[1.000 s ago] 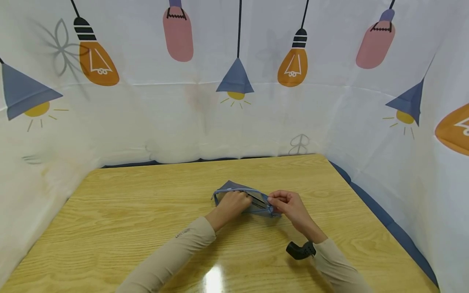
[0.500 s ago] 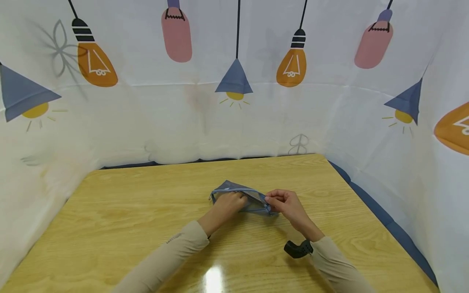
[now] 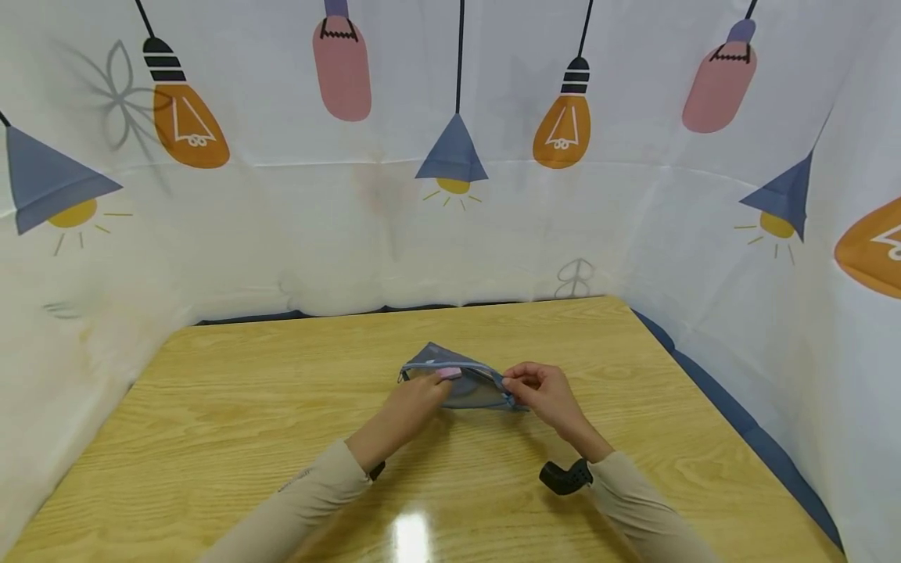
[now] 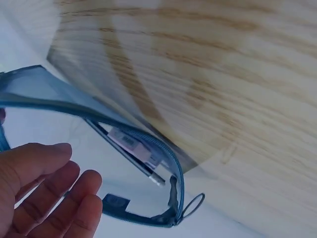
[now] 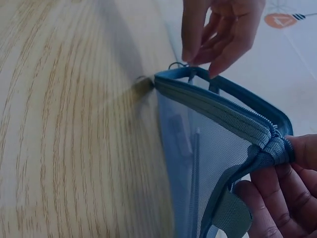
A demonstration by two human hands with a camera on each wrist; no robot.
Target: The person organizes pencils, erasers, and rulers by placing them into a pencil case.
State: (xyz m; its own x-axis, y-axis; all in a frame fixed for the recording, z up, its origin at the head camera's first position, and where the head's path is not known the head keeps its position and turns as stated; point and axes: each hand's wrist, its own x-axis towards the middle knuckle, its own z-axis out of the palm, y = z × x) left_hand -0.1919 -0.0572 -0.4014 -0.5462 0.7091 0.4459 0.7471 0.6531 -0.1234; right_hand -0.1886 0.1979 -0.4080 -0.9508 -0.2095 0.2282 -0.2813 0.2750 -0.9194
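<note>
A blue mesh zipper pouch (image 3: 468, 397) stands unzipped on the table, its mouth facing up. At its right corner, my right hand (image 3: 549, 395) pinches the zipper end (image 5: 275, 146) between thumb and fingers. My left hand (image 3: 408, 405) is at the left part of the opening; in the left wrist view its loosely bent fingers (image 4: 84, 188) hold nothing. Inside the pouch lie a slim dark stick (image 4: 126, 154) with a silvery end and a small pinkish-white block (image 4: 132, 145). The head view shows the pink block (image 3: 449, 373) just beyond the left fingertips.
The wood-grain table (image 3: 281, 391) extends around the pouch on all sides. A white curtain (image 3: 296, 234) printed with lamps hangs behind and along both sides. A black wrist device (image 3: 565, 477) sticks out from the right sleeve.
My left hand has drawn back to the left from deeper in the pouch, and the pink block has come into view. The pouch and right hand have shifted slightly left.
</note>
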